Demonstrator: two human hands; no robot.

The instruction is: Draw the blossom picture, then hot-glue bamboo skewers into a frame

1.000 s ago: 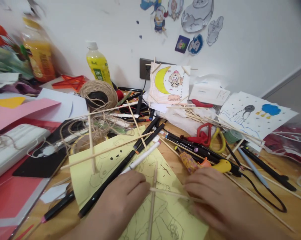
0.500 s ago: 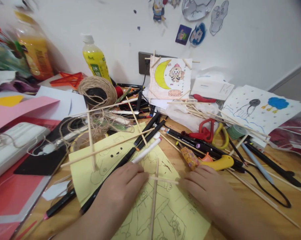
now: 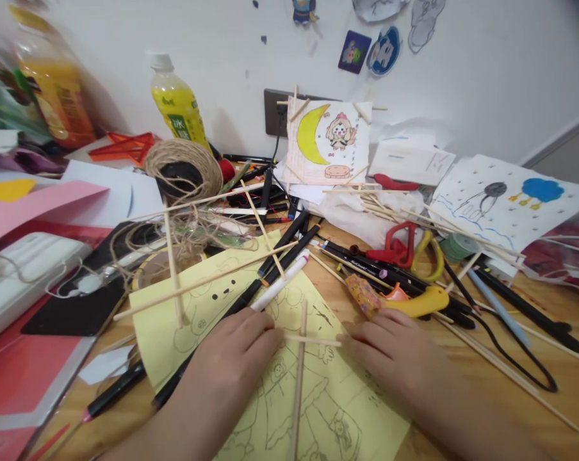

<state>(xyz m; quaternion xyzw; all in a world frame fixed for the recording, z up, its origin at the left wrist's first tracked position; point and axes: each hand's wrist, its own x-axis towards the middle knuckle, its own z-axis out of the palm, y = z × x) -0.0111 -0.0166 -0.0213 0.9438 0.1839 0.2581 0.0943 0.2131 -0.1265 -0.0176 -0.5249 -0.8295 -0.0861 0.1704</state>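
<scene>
Long stick [image 3: 300, 384] lies on yellow paper [image 3: 380, 410] | left hand [image 3: 241, 352], right hand [image 3: 390, 352]: fingers pinched together on short stick [image 3: 321, 342] crossing it; no tie visible, likely unjoined | beyond left, sticks [image 3: 205, 281] overlap | far: moon picture [image 3: 337, 144] stands, seemingly finished

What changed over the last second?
Right hand moved left, closer to the left hand; less of the short stick shows between them. That stick shifted away from the person, crossing nearer the far end of the long stick. Nothing visibly picked up or let go. Yellow paper and moon picture stayed put; the view itself shifted.
</scene>
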